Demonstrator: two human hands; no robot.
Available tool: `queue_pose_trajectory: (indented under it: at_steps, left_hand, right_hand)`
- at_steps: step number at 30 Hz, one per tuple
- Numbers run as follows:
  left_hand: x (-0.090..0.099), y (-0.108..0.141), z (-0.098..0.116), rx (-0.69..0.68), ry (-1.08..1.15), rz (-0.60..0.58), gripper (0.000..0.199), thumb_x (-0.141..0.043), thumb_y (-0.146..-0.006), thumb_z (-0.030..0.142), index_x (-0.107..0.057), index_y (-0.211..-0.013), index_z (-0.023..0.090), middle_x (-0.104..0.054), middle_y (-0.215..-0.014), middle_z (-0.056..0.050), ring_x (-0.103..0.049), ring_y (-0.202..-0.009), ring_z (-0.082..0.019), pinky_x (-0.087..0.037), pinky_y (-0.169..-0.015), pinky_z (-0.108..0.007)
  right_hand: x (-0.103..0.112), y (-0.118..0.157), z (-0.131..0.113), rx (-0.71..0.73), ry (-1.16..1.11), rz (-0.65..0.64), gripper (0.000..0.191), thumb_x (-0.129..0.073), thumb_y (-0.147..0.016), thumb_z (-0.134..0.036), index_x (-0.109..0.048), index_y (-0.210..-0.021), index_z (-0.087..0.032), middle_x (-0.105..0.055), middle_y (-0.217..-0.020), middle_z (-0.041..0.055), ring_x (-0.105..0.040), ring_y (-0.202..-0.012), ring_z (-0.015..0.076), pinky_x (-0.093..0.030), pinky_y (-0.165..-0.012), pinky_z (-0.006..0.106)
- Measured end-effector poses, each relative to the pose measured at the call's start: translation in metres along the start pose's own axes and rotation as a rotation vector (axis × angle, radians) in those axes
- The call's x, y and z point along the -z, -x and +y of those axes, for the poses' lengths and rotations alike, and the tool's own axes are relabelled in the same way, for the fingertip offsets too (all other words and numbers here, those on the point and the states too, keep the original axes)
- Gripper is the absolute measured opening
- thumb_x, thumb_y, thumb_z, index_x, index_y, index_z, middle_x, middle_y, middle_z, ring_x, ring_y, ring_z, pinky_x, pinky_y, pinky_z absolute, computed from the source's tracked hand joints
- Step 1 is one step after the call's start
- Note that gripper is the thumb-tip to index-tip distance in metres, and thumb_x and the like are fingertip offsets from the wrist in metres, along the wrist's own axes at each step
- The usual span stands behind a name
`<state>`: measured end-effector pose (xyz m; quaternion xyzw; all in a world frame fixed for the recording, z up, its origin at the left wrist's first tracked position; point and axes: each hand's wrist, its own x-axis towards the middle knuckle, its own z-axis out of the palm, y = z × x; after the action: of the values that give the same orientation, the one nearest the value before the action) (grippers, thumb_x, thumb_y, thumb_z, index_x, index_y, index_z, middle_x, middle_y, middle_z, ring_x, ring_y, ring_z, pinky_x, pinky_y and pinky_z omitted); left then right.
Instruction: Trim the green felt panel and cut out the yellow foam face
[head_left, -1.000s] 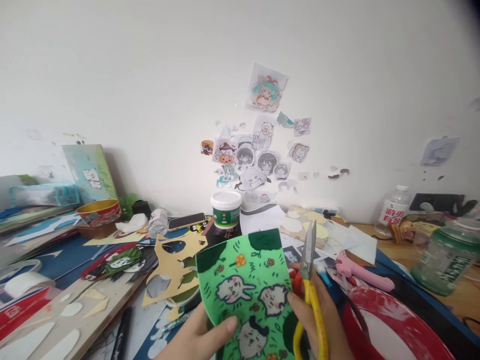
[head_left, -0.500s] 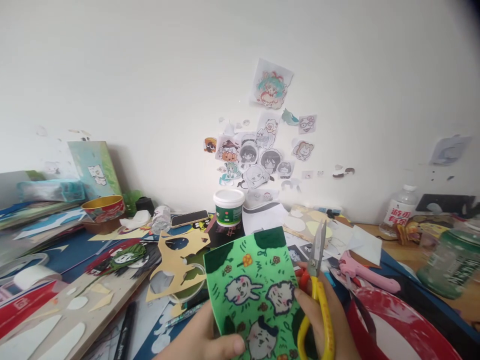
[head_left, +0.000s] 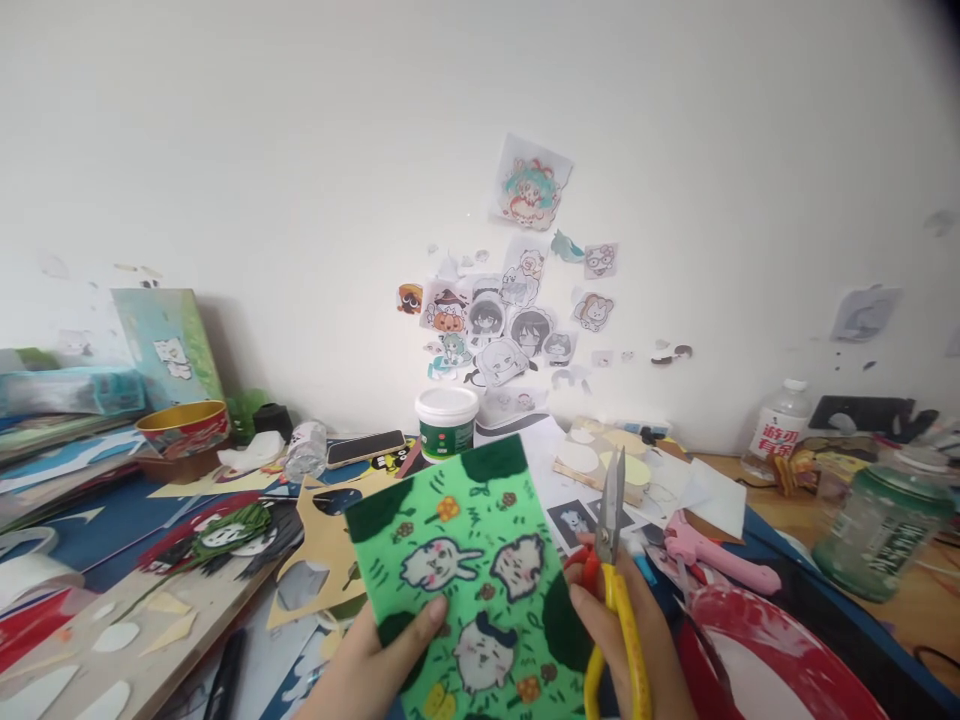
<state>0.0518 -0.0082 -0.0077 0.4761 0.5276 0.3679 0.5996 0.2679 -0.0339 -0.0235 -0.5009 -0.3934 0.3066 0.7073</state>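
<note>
My left hand (head_left: 375,655) grips the green picture (head_left: 472,600) at its left edge, thumb across the front. My right hand (head_left: 656,630) grasps the scissors (head_left: 612,505), blades pointing up, its fingertips at the picture's right edge. I see the picture raised over the cluttered counter (head_left: 900,630), nearer than the white tub (head_left: 447,425); a pink tool (head_left: 724,555) lies rightward.

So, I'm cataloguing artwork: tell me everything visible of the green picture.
The green picture is a flat, stiff-looking panel, its material unclear. Over bright green are dark green patches, grass strokes, orange and brown flowers, and three pale cartoon animals outlined darkly. Held up facing the camera, its top edge slants up rightward; its bottom runs out of view. The left hand has its thumb on the front; the right hand appears to touch its right edge.
</note>
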Motion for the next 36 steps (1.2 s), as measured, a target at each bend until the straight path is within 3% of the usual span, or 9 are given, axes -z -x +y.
queue_pose_trajectory:
  at_steps: [3,7,12,16,19,23,27,30,36]
  left_hand:
    - [0.004,-0.004,0.006,0.048,0.175,0.126,0.061,-0.075,-0.059,0.044,-0.054,-0.113,0.023,-0.064,-0.116,-0.007,-0.061,-0.101,-0.032,-0.055,-0.079,-0.039]
    - [-0.006,0.01,0.029,0.063,0.329,0.253,0.076,-0.075,-0.064,0.035,-0.037,-0.128,0.022,-0.069,-0.105,-0.01,-0.068,-0.084,-0.03,-0.058,-0.069,-0.04]
    - [-0.02,0.024,0.05,0.096,0.387,0.289,0.071,-0.073,-0.067,0.024,-0.037,-0.129,0.021,-0.07,-0.099,-0.01,-0.07,-0.075,-0.026,-0.059,-0.065,-0.037]
    - [-0.016,0.018,0.044,0.156,0.413,0.32,0.074,-0.075,-0.066,0.023,-0.037,-0.129,0.021,-0.069,-0.103,-0.009,-0.07,-0.076,-0.026,-0.059,-0.067,-0.037]
    - [-0.011,0.012,0.033,0.1,0.431,0.332,0.077,-0.075,-0.065,0.029,-0.034,-0.131,0.027,-0.066,-0.11,-0.008,-0.068,-0.083,-0.027,-0.059,-0.07,-0.039]
    - [-0.007,0.007,0.025,0.06,0.482,0.352,0.075,-0.073,-0.067,0.028,-0.033,-0.131,0.031,-0.061,-0.118,-0.008,-0.065,-0.093,-0.029,-0.057,-0.074,-0.041]
    - [-0.009,0.008,0.028,0.016,0.539,0.406,0.069,-0.068,-0.07,0.03,-0.035,-0.131,0.03,-0.056,-0.125,-0.008,-0.06,-0.103,-0.029,-0.056,-0.077,-0.038]
    - [-0.011,0.011,0.032,0.021,0.535,0.454,0.071,-0.069,-0.068,0.031,-0.035,-0.13,0.032,-0.05,-0.132,-0.005,-0.058,-0.107,-0.028,-0.055,-0.08,-0.036]
    - [-0.01,0.008,0.03,-0.03,0.532,0.48,0.07,-0.066,-0.071,0.031,-0.032,-0.131,0.038,-0.051,-0.131,-0.002,-0.06,-0.104,-0.027,-0.052,-0.083,-0.037]
  right_hand:
    - [-0.002,0.0,0.0,-0.05,-0.064,0.008,0.035,-0.067,-0.056,-0.02,-0.059,-0.09,-0.02,-0.061,-0.064,-0.0022,-0.061,-0.055,0.0155,-0.051,-0.053,0.024]
    - [-0.005,0.001,0.009,-0.098,-0.165,-0.045,0.042,-0.07,-0.057,-0.025,-0.054,-0.095,-0.02,-0.058,-0.057,-0.0049,-0.053,-0.039,0.0113,-0.044,-0.037,0.022]
    - [-0.006,0.002,0.013,-0.115,-0.211,-0.079,0.043,-0.073,-0.058,-0.029,-0.052,-0.095,-0.021,-0.058,-0.06,-0.0047,-0.054,-0.04,0.0105,-0.044,-0.038,0.021]
    - [-0.006,0.005,0.013,-0.169,-0.213,-0.094,0.046,-0.073,-0.059,-0.032,-0.05,-0.098,-0.021,-0.06,-0.064,-0.0035,-0.055,-0.042,0.0105,-0.045,-0.038,0.021]
    - [-0.004,0.005,0.013,-0.144,-0.211,-0.147,0.045,-0.072,-0.06,-0.032,-0.049,-0.098,-0.021,-0.059,-0.06,-0.004,-0.053,-0.042,0.0108,-0.045,-0.039,0.022]
    - [0.0,0.005,0.013,-0.223,-0.104,-0.277,0.043,-0.069,-0.064,-0.029,-0.047,-0.1,-0.022,-0.061,-0.065,-0.0016,-0.056,-0.05,0.0136,-0.048,-0.045,0.025]
    - [-0.001,0.007,0.018,-0.091,-0.05,-0.363,0.04,-0.066,-0.064,-0.026,-0.049,-0.1,-0.021,-0.063,-0.075,0.0022,-0.059,-0.065,0.017,-0.049,-0.06,0.028]
    - [-0.002,0.01,0.025,-0.006,-0.049,-0.386,0.043,-0.062,-0.062,-0.024,-0.049,-0.104,-0.021,-0.063,-0.077,0.0029,-0.057,-0.065,0.0168,-0.045,-0.06,0.027]
    - [0.002,0.012,0.015,-0.041,0.0,-0.451,0.048,-0.061,-0.064,-0.031,-0.047,-0.109,-0.021,-0.061,-0.084,0.0047,-0.052,-0.068,0.016,-0.042,-0.064,0.028]
